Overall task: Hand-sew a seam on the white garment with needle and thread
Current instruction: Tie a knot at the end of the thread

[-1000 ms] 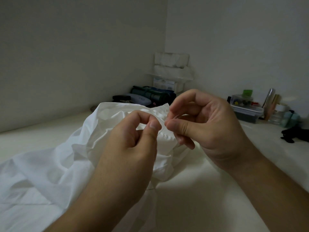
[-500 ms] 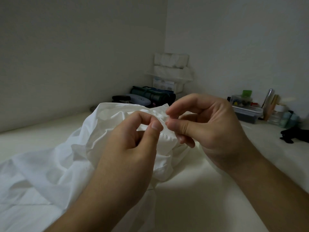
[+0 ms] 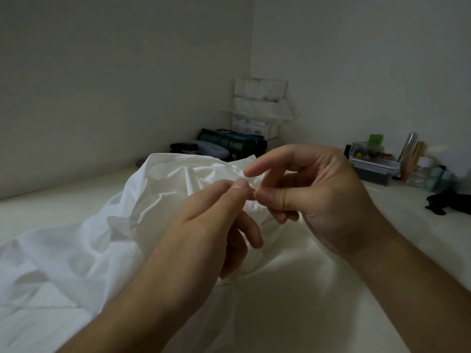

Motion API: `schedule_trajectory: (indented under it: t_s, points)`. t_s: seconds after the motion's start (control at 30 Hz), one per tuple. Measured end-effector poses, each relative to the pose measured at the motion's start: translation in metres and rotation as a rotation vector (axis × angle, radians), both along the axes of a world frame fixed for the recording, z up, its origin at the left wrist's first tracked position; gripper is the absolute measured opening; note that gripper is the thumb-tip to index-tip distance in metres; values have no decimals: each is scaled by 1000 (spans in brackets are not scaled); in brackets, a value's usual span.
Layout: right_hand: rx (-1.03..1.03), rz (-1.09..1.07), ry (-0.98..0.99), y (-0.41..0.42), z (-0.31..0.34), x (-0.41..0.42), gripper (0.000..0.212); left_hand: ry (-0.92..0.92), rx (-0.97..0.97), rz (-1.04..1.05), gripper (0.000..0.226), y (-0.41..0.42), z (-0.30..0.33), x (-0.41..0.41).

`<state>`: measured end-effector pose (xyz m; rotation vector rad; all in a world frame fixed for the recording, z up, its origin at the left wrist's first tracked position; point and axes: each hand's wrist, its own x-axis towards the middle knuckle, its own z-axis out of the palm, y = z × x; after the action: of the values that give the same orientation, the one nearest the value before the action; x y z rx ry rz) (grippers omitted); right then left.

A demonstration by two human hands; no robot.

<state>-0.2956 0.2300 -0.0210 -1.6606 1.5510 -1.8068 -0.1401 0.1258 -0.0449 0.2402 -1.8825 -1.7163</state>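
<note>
I see my left hand [image 3: 204, 225] and right hand [image 3: 313, 197] pinching thumb-tips together over the crumpled white cotton garment [image 3: 114, 225] heaped on the pale worktop [image 3: 318, 289], needle unseen, so one slip could prick skin or drop it.

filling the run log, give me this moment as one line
step: hand-sewing seam | left hand: pinching fabric | right hand: pinching at same spot | white garment: bunched on table | needle: not visible
</note>
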Motion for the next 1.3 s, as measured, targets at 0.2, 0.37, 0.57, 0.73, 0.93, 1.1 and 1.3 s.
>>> schedule_trajectory:
  t_s: [0.2,0.37,0.57,0.73,0.93,1.1,1.3]
  points:
    - [59,-26,37,-1,0,0,27,-88,-159,107,39,-3,-6,-8]
    - [65,-70,49,-5,-2,0,13,-21,-176,144,36,-5,-6,-6]
    - [91,-102,38,-6,-2,1,7,-5,-156,142,37,-4,-4,-6]
    - [85,-138,53,-5,-3,0,10,-31,-34,85,41,-3,-5,-6]
    - [65,-123,94,-6,-4,0,12,37,62,58,45,-8,-6,-8]
    - [72,-130,134,-5,-4,1,11,-29,-25,86,36,-3,-6,-8]
    - [83,-201,147,-6,-5,-3,13,50,128,28,31,-5,-1,-7]
